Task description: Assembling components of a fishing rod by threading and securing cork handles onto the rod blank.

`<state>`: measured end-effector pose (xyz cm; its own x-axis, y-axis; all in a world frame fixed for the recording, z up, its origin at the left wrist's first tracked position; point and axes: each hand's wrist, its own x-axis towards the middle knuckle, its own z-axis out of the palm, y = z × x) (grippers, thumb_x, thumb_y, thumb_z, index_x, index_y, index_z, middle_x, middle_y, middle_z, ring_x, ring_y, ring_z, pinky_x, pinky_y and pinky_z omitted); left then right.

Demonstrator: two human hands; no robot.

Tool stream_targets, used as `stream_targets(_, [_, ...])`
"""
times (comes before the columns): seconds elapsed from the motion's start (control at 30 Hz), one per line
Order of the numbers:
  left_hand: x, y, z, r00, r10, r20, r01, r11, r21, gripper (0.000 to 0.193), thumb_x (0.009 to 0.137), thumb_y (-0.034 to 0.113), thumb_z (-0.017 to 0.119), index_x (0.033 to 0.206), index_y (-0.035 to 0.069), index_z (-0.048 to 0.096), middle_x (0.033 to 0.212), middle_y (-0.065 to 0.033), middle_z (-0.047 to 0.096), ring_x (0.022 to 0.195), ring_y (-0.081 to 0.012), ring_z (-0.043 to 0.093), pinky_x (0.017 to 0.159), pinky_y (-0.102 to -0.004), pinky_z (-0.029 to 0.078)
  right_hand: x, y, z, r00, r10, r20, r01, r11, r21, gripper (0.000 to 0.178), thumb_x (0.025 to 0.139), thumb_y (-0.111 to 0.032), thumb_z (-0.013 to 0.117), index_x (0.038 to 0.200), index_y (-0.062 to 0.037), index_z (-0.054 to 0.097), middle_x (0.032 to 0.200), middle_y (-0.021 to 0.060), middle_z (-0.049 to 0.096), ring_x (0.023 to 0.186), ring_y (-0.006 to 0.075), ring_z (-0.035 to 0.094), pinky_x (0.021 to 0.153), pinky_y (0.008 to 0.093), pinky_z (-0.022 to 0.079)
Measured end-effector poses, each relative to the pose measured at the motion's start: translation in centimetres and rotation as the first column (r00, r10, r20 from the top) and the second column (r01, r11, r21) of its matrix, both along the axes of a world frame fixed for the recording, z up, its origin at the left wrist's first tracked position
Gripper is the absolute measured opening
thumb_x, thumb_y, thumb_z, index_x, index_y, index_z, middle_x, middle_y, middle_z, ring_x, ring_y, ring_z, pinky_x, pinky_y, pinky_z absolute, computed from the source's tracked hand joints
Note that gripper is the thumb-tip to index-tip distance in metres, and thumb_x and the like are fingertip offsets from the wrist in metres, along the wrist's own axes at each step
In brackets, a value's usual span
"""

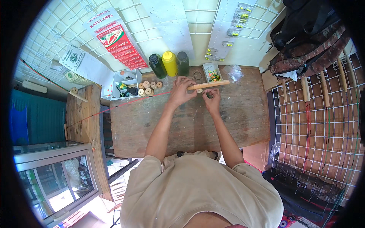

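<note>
A fishing rod lies across the far part of the wooden table, with a pale wooden handle (215,84) and a thin red shaft running off to the left. My left hand (181,91) is closed round the rod where the handle meets the shaft. Under the handle, between my hands, sits a small pale wooden spool (199,91). Just right of that spool my right hand (211,101) makes a pinch with thumb and fingertips. Whatever is between those fingertips is too small to make out.
Several wooden spools (149,89) and a white box of small items (131,80) are at the left. Three bottles, one yellow (169,64), stand at the back. A white tray (208,68) holds colourful small pieces beside a clear plastic bag (234,73). Rods hang on the right grid (325,89).
</note>
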<state>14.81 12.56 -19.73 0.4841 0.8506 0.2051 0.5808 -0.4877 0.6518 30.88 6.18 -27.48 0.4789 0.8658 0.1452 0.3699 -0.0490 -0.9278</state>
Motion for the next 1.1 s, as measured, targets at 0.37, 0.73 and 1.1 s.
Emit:
stream_targets(0.37, [-0.3,0.4,0.0,1.000,0.000,0.006,0.000,0.999,0.053,0.031,0.069,0.029,0.072,0.096,0.014,0.066,0.105,0.0005,0.062,0.113,-0.0236,0.045,0.096,-0.0449,0.032,-0.5,-0.5,2.6,0.993,0.083,-0.087,-0.078,0.995,0.060,0.007,0.077,-0.009,0.068,0.082,-0.0067,0.065,0.090,0.0016,0.051,0.082,0.0120,0.050,0.061,0.0249,0.040])
stream_targets(0.73, [-0.4,0.4,1.0,0.999,-0.042,0.014,0.037,0.967,0.254,0.032,0.070,0.023,0.073,0.098,0.012,0.064,0.109,-0.0023,0.060,0.113,-0.0264,0.045,0.097,-0.0433,0.033,-0.4,-0.8,10.1,0.779,-0.059,0.624,-0.149,0.950,0.276,0.025,0.078,-0.017,0.069,0.101,-0.0110,0.063,0.100,0.0036,0.060,0.107,0.0274,0.045,0.091,0.0429,0.030])
stream_targets(1.1, [-0.3,-0.3,-0.5,0.995,-0.097,0.008,0.084,0.899,0.430,0.041,0.066,0.017,0.075,0.104,0.012,0.059,0.109,-0.0013,0.057,0.113,-0.0262,0.046,0.095,-0.0449,0.034,1.8,0.9,10.3,0.651,0.397,0.647,-0.367,0.911,-0.189,0.033,0.082,-0.029,0.065,0.113,-0.0175,0.065,0.104,0.0020,0.066,0.112,0.0253,0.047,0.095,0.0478,0.025])
